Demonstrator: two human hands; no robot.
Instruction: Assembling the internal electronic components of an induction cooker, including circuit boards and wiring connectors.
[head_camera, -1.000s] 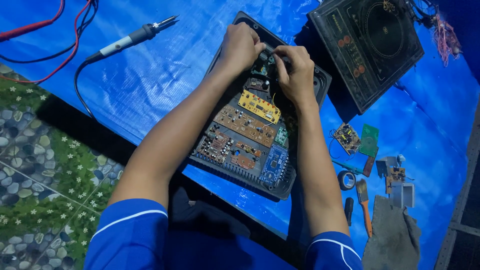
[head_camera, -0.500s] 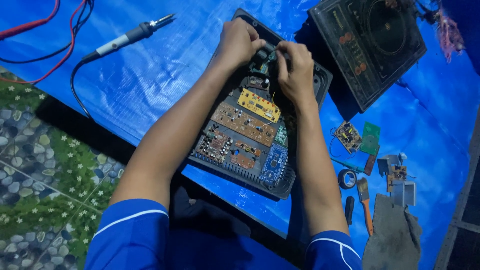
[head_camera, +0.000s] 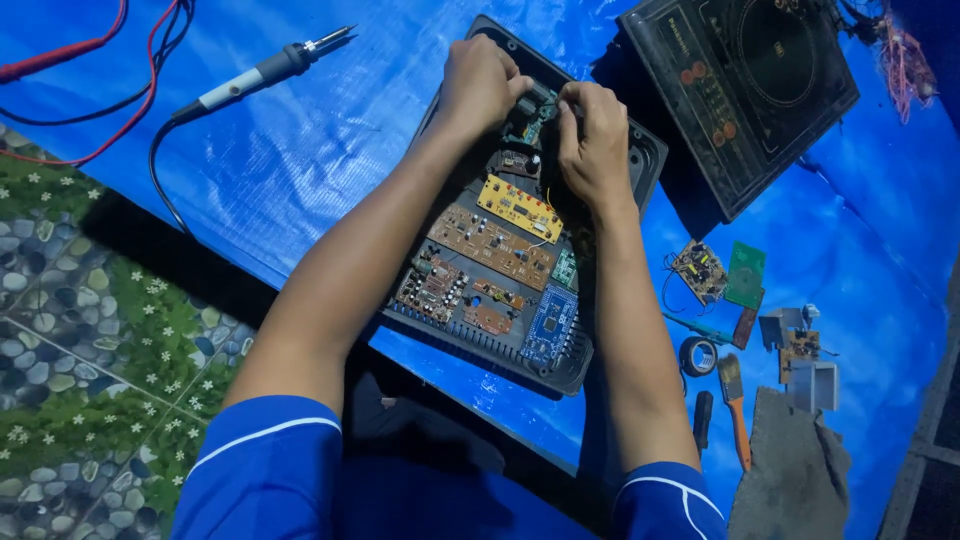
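An opened black appliance case (head_camera: 560, 372) lies on a blue tarp (head_camera: 330, 150), with several circuit boards resting in it: yellow (head_camera: 520, 208), brown (head_camera: 490, 245) and blue (head_camera: 550, 325). Both hands work at the case's far end. My left hand (head_camera: 480, 85) is closed around a small green component board (head_camera: 532, 112). My right hand (head_camera: 595, 135) pinches the same small part from the other side. What the fingers grip is partly hidden.
A soldering iron (head_camera: 255, 75) with red and black leads (head_camera: 120, 130) lies far left. A black cooktop panel (head_camera: 745, 85) sits far right. Loose boards (head_camera: 722, 272), tape roll (head_camera: 698, 355), brush (head_camera: 736, 405), screwdriver (head_camera: 702, 420) and grey cloth (head_camera: 790, 470) lie right. Pebble-pattern floor (head_camera: 80, 350) is left.
Both hands have stayed at the far end of the case, with only small finger shifts on the little board. Nothing else has moved.
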